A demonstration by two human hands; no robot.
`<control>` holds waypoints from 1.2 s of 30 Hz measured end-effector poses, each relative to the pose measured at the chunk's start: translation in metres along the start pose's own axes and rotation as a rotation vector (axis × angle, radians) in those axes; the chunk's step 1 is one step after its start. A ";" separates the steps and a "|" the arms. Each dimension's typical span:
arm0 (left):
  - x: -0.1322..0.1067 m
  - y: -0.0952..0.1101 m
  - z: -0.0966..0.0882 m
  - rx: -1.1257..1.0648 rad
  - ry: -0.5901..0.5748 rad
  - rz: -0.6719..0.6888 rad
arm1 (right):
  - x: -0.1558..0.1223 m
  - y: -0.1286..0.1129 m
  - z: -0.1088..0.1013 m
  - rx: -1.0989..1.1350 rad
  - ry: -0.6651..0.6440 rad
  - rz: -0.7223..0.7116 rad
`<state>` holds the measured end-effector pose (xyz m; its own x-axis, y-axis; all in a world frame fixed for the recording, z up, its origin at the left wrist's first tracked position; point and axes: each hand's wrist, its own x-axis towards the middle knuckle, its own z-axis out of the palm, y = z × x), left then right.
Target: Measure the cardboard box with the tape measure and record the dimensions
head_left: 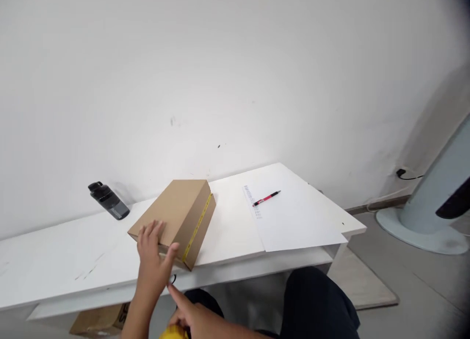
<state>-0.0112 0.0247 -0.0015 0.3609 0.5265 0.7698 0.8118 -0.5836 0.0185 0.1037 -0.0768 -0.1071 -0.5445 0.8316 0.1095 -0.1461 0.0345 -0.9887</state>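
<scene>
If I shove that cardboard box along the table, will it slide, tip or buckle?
The cardboard box lies flat on its broad face, so it should slide rather than tip. Crisp edges suggest stiffness. Its near corner is at the table edge by the left hand, so pulling might overhang it.

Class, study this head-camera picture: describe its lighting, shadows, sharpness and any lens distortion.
Head view: soft, even light, no glare on the white table; the black bottle casts only a faint shadow; the brown cardboard box and red pen look sharp, the left hand on the box slightly soft; the table leans and the top right corner darkens, as a wide lens would give.
</scene>
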 end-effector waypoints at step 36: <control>-0.050 0.085 -0.048 -0.283 0.258 0.337 | -0.082 -0.127 -0.061 0.264 0.477 -0.202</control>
<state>0.0177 -0.0813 -0.0077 0.4271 0.1308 0.8947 0.5005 -0.8583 -0.1134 0.2177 -0.1154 0.0033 -0.0611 0.9828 0.1742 -0.4424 0.1298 -0.8874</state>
